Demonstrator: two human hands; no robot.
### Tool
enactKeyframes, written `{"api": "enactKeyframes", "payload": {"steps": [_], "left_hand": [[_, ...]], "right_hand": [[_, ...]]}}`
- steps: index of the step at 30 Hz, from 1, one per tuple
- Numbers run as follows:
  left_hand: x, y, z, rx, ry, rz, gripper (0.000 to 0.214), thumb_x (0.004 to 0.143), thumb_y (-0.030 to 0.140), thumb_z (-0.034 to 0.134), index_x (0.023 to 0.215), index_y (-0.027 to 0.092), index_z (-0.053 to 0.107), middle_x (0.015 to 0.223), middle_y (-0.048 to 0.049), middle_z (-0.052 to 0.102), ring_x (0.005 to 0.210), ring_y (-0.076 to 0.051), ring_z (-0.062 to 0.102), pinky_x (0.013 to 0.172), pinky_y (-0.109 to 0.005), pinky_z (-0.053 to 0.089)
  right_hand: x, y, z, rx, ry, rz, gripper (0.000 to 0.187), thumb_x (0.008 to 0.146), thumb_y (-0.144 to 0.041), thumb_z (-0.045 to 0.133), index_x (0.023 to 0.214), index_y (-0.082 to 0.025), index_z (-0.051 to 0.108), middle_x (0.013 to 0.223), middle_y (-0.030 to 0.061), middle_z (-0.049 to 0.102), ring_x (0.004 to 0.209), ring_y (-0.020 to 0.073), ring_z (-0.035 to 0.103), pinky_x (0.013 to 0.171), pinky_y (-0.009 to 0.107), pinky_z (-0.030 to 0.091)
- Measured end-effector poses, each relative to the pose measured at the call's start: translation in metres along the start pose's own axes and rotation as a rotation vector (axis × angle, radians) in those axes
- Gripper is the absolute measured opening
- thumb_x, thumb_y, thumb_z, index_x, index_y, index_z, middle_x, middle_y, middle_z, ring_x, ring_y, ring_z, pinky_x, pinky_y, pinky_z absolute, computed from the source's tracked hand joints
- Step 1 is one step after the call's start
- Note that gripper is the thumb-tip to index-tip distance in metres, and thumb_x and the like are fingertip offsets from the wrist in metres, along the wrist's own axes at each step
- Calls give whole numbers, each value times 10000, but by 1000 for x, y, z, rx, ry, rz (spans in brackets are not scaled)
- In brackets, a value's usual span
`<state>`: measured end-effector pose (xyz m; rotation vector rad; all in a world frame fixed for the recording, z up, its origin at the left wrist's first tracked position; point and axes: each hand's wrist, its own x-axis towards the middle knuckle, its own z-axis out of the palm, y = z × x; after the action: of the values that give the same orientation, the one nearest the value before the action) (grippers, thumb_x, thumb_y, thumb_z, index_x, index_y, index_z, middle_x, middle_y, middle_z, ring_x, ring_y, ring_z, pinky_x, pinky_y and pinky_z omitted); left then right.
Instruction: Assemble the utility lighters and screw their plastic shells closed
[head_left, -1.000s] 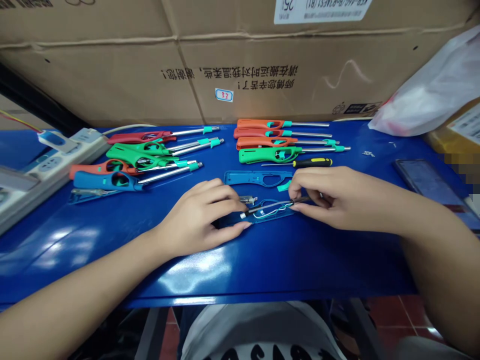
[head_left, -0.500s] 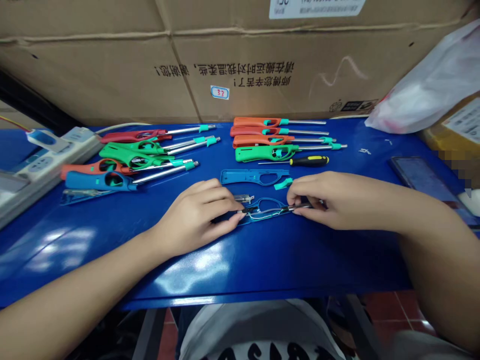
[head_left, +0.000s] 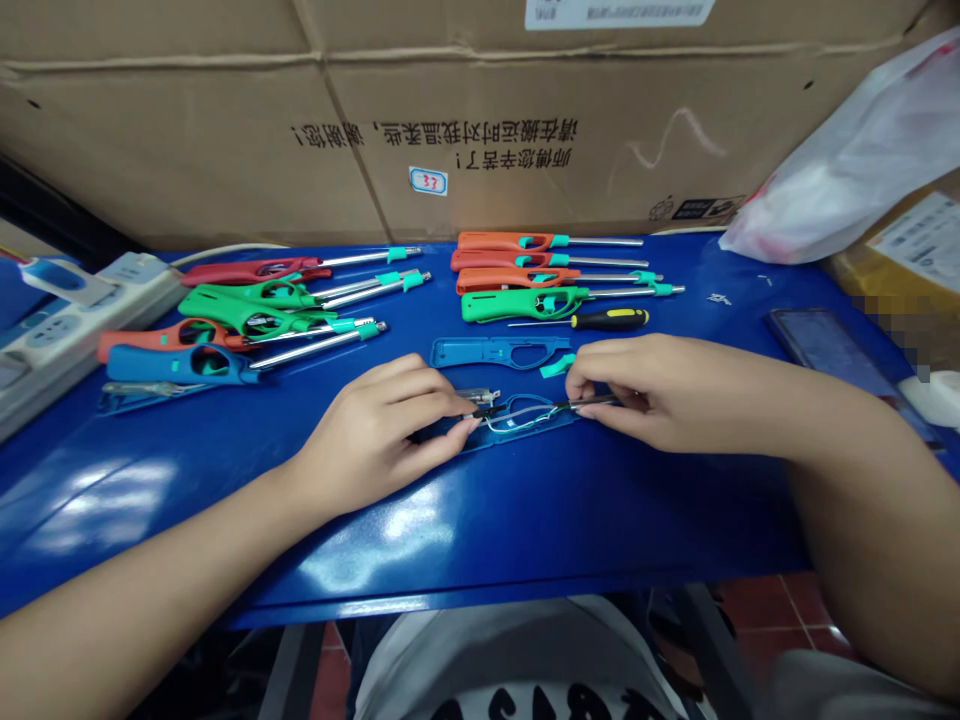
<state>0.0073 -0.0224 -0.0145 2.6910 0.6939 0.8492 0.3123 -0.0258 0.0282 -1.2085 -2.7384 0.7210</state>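
My left hand (head_left: 386, 435) pinches a small black part (head_left: 489, 411) with thin wires (head_left: 517, 422) running from it. Between finger and thumb of my right hand (head_left: 660, 395) is the metal tube (head_left: 598, 401) of a lighter, at the other end of those wires. Under the wires lies one blue lighter shell half (head_left: 544, 432), partly covered by my left fingers. A clear fuel tank (head_left: 478, 396) rests just behind it. Farther back are the other blue shell half (head_left: 472, 352) and a teal piece (head_left: 556, 366), close to my right fingertips.
A screwdriver (head_left: 611, 319) lies before a row of orange, red and green lighters (head_left: 517, 305). More lighters (head_left: 247, 310) are at left beside a power strip (head_left: 82, 320). A phone (head_left: 832, 355), small white bits (head_left: 718, 298) and a plastic bag (head_left: 840, 170) are at right; a cardboard box (head_left: 480, 90) stands behind.
The view has shifted slightly. Both hands keep their grips, and the wires between them bow up a little more over the blue shell half.
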Motion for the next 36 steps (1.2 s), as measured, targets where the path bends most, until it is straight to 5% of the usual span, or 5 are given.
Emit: {"api": "enactKeyframes", "payload": {"steps": [12, 16, 20, 26, 36], "left_hand": [[-2, -2, 1, -17, -33, -10, 135, 929, 175, 704, 1052, 143, 748, 974, -76, 758, 834, -180, 640, 774, -324, 523], [0, 2, 0, -11, -6, -19, 273, 920, 151, 684, 1190, 136, 717, 1048, -96, 737, 904, -195, 647, 826, -343, 525], [5, 15, -5, -21, 97, -42, 317, 893, 143, 682, 1207, 108, 700, 1093, -115, 723, 985, -212, 654, 884, -351, 517], [17, 44, -17, -183, 55, -219, 299, 1014, 190, 493, 1244, 151, 681, 1183, -67, 740, 1088, -196, 666, 960, -321, 509], [36, 41, 0, -233, 85, -369, 128, 947, 215, 680, 991, 206, 800, 947, 3, 806, 831, -152, 733, 774, -253, 571]], "right_hand": [[2, -6, 1, 29, 51, -104, 120, 971, -256, 540, 1026, -225, 643, 999, 33, 683, 913, 187, 618, 800, 322, 468], [2, -7, 2, 94, 77, -154, 150, 1003, -257, 514, 1075, -211, 637, 1040, 49, 685, 977, 190, 621, 859, 324, 475], [4, -12, 4, 185, 78, -120, 181, 1036, -262, 464, 1114, -218, 622, 1069, 47, 685, 962, 185, 627, 844, 320, 477], [10, -16, 8, 304, 105, -110, 211, 1048, -263, 439, 1116, -212, 632, 1031, 35, 678, 922, 175, 614, 835, 314, 465], [12, -17, 6, 412, 73, -145, 217, 1031, -223, 449, 946, -187, 645, 878, 10, 617, 790, 138, 562, 730, 271, 450]]}}
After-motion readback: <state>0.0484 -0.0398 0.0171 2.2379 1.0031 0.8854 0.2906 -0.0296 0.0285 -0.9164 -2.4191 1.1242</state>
